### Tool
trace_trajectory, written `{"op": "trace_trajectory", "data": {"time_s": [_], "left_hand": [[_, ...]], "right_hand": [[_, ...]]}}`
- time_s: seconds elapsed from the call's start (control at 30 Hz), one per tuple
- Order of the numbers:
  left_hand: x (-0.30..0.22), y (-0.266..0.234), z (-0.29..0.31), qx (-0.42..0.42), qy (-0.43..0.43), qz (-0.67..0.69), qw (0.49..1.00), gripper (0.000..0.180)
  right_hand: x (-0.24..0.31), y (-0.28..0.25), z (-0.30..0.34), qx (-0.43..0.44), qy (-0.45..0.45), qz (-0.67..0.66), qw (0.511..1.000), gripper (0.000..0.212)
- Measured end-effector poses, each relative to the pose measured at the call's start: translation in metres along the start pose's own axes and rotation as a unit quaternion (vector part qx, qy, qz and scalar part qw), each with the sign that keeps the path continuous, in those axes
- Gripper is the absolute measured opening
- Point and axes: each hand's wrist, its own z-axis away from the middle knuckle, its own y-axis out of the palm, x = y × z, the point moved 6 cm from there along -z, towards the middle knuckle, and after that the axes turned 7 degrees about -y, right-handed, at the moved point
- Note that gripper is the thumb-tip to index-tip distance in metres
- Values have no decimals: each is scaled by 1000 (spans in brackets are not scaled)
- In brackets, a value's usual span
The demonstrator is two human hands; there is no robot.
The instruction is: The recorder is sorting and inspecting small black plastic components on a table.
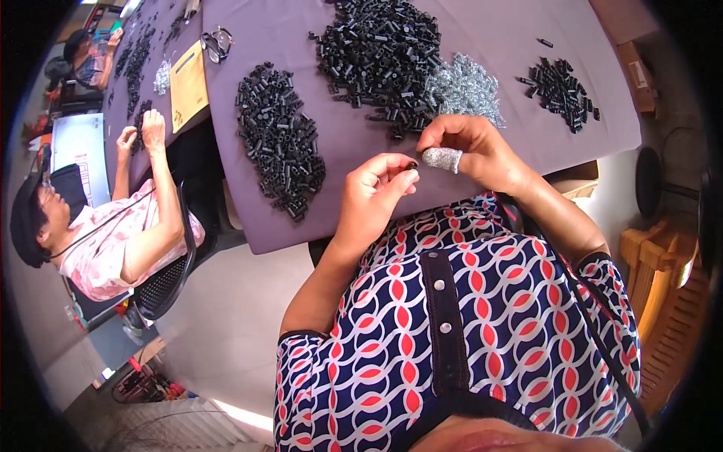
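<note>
Black piece (412,166) in the left hand (367,194)

Thumb and forefinger nearly together, the left hand pinches the black piece at the fingertips. Just beside it, the right hand (488,157) is curled, one digit under a silver covering (443,159); I cannot tell whether it grips anything.

At 12 o'clock, black pieces (380,56): I read smooth, faintly glossy plastic. At 1, silver pieces (468,84): bright metal. Tablecloth (512,38): smooth, matt cloth. Near centre, finger wrap (443,159): rough, metallic-looking. At 10, envelope (190,84): matt paper. At 5, snaps (445,328): glossy metal on cloth.
</note>
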Motion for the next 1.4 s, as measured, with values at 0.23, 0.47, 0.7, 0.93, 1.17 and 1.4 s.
{"op": "trace_trajectory", "data": {"time_s": [0.23,0.47,0.7,0.93,1.17,1.4], "left_hand": [[1,0,1,-5,8,-2,1000,20],[16,-1,-2,50,-100,95,989,18],[33,10,-2,122,-195,283,931,18],[12,4,0,7,-81,87,993,17],[1,10,5,-29,17,-26,999,14],[-12,10,12,-71,130,-135,980,11]], "right_hand": [[-4,8,4,28,21,-12,999,14],[21,16,3,87,-143,306,937,36],[31,19,0,103,-82,330,935,36],[26,13,1,74,-59,260,961,28],[7,10,8,48,55,179,981,27],[13,22,9,124,-75,448,882,20]]}}
